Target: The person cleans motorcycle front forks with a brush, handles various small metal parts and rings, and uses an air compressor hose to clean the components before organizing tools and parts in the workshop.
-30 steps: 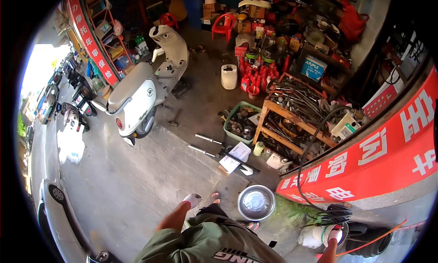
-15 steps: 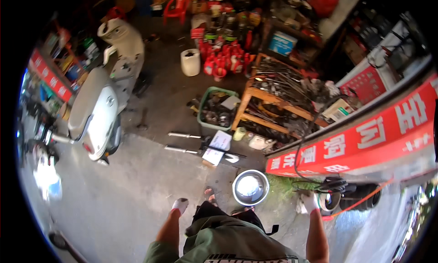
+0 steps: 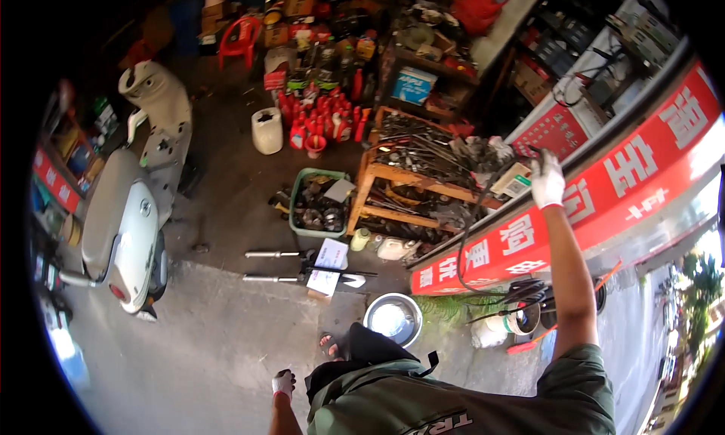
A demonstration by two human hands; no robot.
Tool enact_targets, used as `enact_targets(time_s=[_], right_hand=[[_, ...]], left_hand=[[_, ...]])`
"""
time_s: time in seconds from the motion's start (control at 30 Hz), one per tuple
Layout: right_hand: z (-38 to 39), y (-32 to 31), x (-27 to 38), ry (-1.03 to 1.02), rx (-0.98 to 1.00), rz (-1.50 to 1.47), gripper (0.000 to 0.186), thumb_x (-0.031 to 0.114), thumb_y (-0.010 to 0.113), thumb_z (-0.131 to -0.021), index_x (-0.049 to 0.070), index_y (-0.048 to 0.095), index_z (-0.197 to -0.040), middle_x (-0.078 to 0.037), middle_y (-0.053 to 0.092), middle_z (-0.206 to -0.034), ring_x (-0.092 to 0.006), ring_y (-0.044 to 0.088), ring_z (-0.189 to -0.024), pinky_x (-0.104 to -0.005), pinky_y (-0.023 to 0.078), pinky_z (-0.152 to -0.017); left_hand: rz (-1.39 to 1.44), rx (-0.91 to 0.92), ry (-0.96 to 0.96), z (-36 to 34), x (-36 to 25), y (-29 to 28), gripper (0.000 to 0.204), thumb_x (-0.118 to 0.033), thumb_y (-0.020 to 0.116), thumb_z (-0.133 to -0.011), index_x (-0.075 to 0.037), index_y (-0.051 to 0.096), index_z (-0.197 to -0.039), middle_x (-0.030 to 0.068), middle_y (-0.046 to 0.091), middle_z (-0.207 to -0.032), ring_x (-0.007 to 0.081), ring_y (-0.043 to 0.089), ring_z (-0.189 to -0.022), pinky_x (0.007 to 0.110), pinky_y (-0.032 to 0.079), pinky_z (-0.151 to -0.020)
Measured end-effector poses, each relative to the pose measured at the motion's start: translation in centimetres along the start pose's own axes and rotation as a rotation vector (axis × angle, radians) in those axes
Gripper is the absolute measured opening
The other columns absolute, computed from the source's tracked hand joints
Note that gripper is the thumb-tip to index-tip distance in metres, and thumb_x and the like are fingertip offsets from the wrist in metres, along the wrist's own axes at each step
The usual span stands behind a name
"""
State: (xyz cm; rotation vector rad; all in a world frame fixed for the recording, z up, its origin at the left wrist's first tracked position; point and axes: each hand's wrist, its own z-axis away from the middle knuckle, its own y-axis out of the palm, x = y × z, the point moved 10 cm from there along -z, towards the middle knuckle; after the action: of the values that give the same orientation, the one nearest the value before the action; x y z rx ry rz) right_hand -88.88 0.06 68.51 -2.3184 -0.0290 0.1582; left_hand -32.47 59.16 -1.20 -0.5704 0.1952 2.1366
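My right hand [image 3: 547, 182], in a white work glove, reaches up over the top edge of the red sign panel [image 3: 563, 208]. Its fingers look bent round something dark that I cannot make out, beside a small white and green box [image 3: 513, 180]. Low beside my body hangs my left hand [image 3: 283, 382], also gloved, with darkened fingertips curled in and nothing visible in it. Below the panel, a black cable [image 3: 462, 254] runs down to a coil [image 3: 526, 290] by a white bucket [image 3: 522, 320].
A metal basin [image 3: 393, 319] stands near my feet. Beyond it lie fork tubes [image 3: 273, 278] and a green tub [image 3: 293, 208] of parts. A wooden rack [image 3: 364, 186] holds many tools; a scooter [image 3: 124, 231] stands at left. Red bottles [image 3: 321, 121] crowd the back.
My right hand has left the bucket and risen to the panel's top edge. My left hand has dropped lower. The view has shifted right, and I stand slightly turned.
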Motion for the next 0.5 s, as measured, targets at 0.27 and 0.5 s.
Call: enact_targets(time_s=[0.27,0.5], right_hand=[[-6.8,10.6,-3.0,0.137,0.272,-0.086,0.047,0.036,0.046,-0.103,0.006,0.055,-0.138,-0.023,0.056,-0.137,-0.0393,0.054,-0.125,-0.0438,0.044,-0.105],[-11.5,14.9,-6.6,0.195,0.398,-0.038,0.047,0.042,0.049,-0.101,0.005,0.064,-0.126,-0.024,0.066,-0.119,-0.0421,0.060,-0.114,-0.0459,0.047,-0.096]], left_hand=[[0.084,-0.090,-0.104,3.6,6.2,-2.9,0.024,-0.017,0.057,-0.094,-0.009,0.066,-0.115,0.0048,0.068,-0.088,0.0153,0.061,-0.067,0.031,0.044,-0.052],[0.069,-0.107,-0.142,3.5,4.6,-0.5,0.024,-0.021,0.059,-0.095,-0.010,0.066,-0.115,0.0051,0.069,-0.091,0.0153,0.062,-0.070,0.032,0.044,-0.055]])
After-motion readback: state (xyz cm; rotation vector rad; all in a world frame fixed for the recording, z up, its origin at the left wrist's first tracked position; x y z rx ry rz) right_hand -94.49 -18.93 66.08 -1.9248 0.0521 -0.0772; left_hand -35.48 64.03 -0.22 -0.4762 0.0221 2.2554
